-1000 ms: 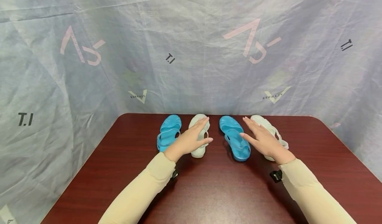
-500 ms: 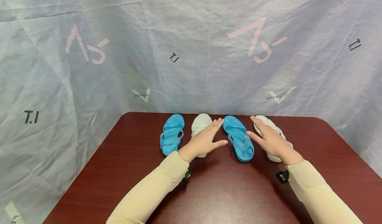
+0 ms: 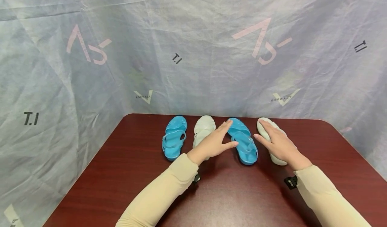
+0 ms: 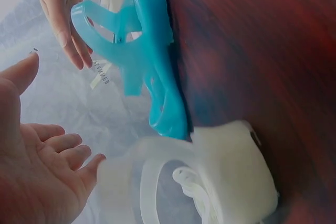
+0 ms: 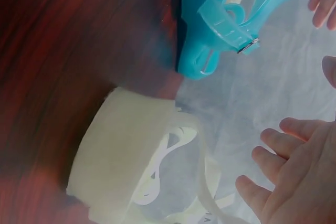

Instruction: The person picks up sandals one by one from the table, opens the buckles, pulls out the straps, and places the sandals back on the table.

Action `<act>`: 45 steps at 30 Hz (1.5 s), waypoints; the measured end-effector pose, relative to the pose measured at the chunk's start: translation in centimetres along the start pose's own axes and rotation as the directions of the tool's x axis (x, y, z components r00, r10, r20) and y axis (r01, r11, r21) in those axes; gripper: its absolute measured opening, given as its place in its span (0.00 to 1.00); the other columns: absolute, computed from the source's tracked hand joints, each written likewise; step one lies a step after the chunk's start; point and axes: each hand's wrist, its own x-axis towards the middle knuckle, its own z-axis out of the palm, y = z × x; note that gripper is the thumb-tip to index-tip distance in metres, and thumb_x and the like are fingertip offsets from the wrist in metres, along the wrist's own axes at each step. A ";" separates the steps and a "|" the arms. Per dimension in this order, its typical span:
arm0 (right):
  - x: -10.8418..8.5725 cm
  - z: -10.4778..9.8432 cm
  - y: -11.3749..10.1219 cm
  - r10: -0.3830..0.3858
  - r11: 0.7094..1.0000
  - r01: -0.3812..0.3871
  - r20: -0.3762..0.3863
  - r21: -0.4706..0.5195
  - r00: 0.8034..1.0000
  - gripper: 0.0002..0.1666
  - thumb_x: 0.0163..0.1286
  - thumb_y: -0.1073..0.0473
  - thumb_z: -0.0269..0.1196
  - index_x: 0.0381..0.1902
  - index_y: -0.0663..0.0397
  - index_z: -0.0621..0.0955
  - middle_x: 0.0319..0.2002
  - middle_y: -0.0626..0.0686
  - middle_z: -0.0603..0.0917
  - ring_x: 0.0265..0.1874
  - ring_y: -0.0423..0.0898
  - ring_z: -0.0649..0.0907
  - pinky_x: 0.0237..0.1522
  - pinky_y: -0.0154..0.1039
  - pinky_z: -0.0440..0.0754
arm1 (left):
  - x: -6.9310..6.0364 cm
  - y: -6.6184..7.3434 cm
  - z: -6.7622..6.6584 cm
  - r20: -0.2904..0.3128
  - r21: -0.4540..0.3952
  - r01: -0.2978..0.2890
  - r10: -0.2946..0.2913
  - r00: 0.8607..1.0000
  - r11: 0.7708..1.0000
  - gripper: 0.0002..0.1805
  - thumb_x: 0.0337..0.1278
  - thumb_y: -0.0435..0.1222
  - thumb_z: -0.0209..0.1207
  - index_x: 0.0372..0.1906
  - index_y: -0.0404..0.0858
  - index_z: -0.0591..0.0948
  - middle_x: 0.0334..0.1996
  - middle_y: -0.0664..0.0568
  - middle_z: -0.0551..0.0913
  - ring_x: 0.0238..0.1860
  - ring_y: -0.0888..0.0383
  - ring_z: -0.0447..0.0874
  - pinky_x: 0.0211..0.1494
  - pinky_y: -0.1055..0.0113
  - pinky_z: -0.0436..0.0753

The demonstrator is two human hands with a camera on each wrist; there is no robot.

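Observation:
Four sandals lie in a row on the table, toes toward its far edge: a blue one [image 3: 173, 138] at the left, a white one [image 3: 204, 124], another blue one [image 3: 243, 143] and a white one [image 3: 276, 160] at the right. My left hand [image 3: 212, 143] hovers over the left white sandal, fingers extended and thumb apart, holding nothing. Above the right white sandal hangs my right hand [image 3: 279, 144], empty, its thumb spread. Both wrist views show palms clear of the sandals: the left palm [image 4: 39, 174] and the right palm [image 5: 302, 171]. Each hand hides part of a white sandal.
The dark red table [image 3: 229, 193] has rounded far corners. Behind and beside it hangs a grey printed cloth [image 3: 199, 79]. Black wrist devices show under both sleeves, one [image 3: 197, 178] at the left and one [image 3: 291, 182] at the right.
Relative to the sandals, my left hand has moved right, off the left white sandal's toe toward the right blue sandal. My right hand has shifted slightly right. The whole view has shifted a little.

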 end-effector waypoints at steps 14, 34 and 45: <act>-0.5 0.1 0.4 0.010 1.000 -0.010 -0.032 0.023 0.999 0.44 0.75 0.38 0.49 0.77 0.57 0.51 0.76 0.64 0.52 0.73 0.67 0.54 0.66 0.71 0.53 | 0.6 1.0 1.2 -0.006 0.025 -0.030 0.030 1.000 0.999 0.46 0.65 0.59 0.53 0.78 0.48 0.45 0.78 0.61 0.44 0.78 0.61 0.44 0.77 0.59 0.58; -0.8 -1.3 1.8 0.059 0.997 -0.054 -0.096 0.050 0.994 0.44 0.76 0.39 0.48 0.77 0.58 0.49 0.75 0.67 0.49 0.73 0.67 0.51 0.72 0.64 0.46 | 3.2 4.6 2.1 0.055 -0.040 -0.028 0.030 0.998 0.999 0.47 0.63 0.63 0.51 0.78 0.50 0.44 0.78 0.62 0.44 0.77 0.64 0.41 0.77 0.63 0.56; -1.8 -1.9 2.6 0.123 0.989 -0.115 -0.082 0.091 0.989 0.46 0.76 0.39 0.47 0.77 0.59 0.46 0.76 0.68 0.46 0.72 0.73 0.49 0.69 0.69 0.48 | 3.8 4.8 2.9 0.050 -0.150 0.014 -0.006 0.999 0.989 0.48 0.62 0.62 0.52 0.78 0.52 0.44 0.78 0.61 0.46 0.77 0.60 0.45 0.77 0.57 0.57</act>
